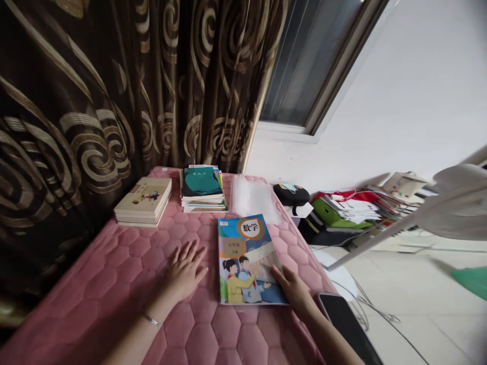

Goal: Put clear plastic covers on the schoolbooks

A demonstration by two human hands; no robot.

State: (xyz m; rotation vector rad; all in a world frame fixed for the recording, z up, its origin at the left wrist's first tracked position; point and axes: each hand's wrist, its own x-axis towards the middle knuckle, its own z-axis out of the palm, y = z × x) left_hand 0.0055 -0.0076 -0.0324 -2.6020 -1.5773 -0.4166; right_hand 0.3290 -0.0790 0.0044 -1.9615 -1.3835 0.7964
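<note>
A maths textbook (pixel 239 253) with a blue illustrated cover lies face up on the pink quilted surface (pixel 213 329). My right hand (pixel 294 290) grips its lower right edge, thumb on the cover and the other fingers mostly hidden along the side. To the left of the book, my left hand (pixel 185 268) rests flat on the quilting with fingers spread, holding nothing. Just beyond the book lie clear plastic sleeves (pixel 253 197). A stack of books with a teal one (pixel 201 181) on top sits farther back, and a stack of beige books (pixel 144 200) stands at its left.
A dark flat device (pixel 348 324) lies at the right edge near my forearm. Patterned curtains (pixel 171 91) hang along the left and back. On the right are a white lamp or fan stand (pixel 375 241), cables (pixel 380 314) and piled papers (pixel 353 208).
</note>
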